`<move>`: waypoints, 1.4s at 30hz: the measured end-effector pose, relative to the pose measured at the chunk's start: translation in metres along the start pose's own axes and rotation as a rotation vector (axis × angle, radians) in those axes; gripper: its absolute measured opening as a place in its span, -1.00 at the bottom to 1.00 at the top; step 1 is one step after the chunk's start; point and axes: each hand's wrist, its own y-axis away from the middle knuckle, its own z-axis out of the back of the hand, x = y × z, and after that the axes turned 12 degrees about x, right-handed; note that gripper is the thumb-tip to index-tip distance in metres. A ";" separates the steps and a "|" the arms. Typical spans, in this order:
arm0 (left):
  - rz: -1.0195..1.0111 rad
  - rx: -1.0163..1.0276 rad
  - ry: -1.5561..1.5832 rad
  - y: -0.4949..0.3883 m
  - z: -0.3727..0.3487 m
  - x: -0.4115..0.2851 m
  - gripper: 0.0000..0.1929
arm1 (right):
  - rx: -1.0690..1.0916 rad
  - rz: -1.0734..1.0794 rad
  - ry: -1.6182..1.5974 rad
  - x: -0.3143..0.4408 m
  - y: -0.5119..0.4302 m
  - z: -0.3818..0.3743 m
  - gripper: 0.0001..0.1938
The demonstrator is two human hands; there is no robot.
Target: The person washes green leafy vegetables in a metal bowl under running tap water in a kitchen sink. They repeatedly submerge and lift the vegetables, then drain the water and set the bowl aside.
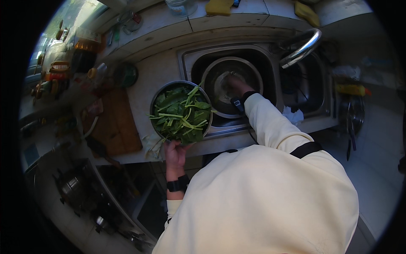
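Note:
Leafy green vegetables with long cut stems [180, 109] heap a round metal bowl [154, 95] at the sink's left edge. My left hand [175, 154] grips that bowl at its near rim, thumb on the outer side. Inside the left sink basin [196, 62] stands a larger metal basin [258, 76], apparently with water in it. My right hand [236, 83] reaches down into this basin, blurred; its fingers and anything in them are hard to make out.
A chrome faucet [303, 47] arches over the right sink basin [317, 92]. White crumpled plastic [293, 116] lies on the sink's front edge. Left of the bowl are a cloth [153, 146] and a wooden cutting board [117, 123]. Jars [130, 20] and yellow sponges [219, 7] line the back ledge.

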 end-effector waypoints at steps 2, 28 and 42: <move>-0.002 -0.011 -0.019 0.000 0.002 0.001 -0.33 | 0.021 0.001 0.006 0.003 -0.019 -0.021 -0.50; 0.003 -0.081 0.034 0.009 0.009 0.016 -0.32 | 0.292 0.122 1.126 -0.031 -0.006 -0.047 -0.45; -0.062 -0.039 0.026 0.017 -0.026 0.008 -0.25 | -0.060 0.226 0.684 0.084 0.119 -0.051 -0.59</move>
